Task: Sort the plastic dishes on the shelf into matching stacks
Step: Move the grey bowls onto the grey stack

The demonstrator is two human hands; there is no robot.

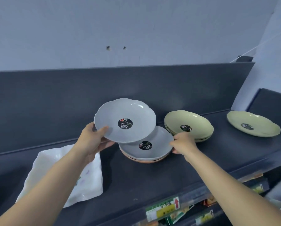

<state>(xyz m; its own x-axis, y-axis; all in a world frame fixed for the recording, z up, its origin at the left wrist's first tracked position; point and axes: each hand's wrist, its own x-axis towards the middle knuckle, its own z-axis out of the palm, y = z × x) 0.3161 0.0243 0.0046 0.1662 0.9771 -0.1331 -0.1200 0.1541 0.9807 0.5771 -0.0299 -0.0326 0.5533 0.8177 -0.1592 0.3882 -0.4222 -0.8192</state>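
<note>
My left hand (94, 141) grips the left rim of a grey scalloped plate (136, 115), held tilted above the shelf. Below it lies a second grey plate (159, 141) on top of orange plates (146, 161). My right hand (183, 143) pinches the right rim of that lower grey plate. To the right stands a stack of green plates (196, 123). A single green plate (257, 122) lies farther right. Each plate carries a round black sticker.
The dark shelf (136, 180) has a tall back panel (71, 101) behind the dishes. A white square dish (87, 178) lies at the left under my left forearm. Price labels (164, 207) hang along the shelf's front edge.
</note>
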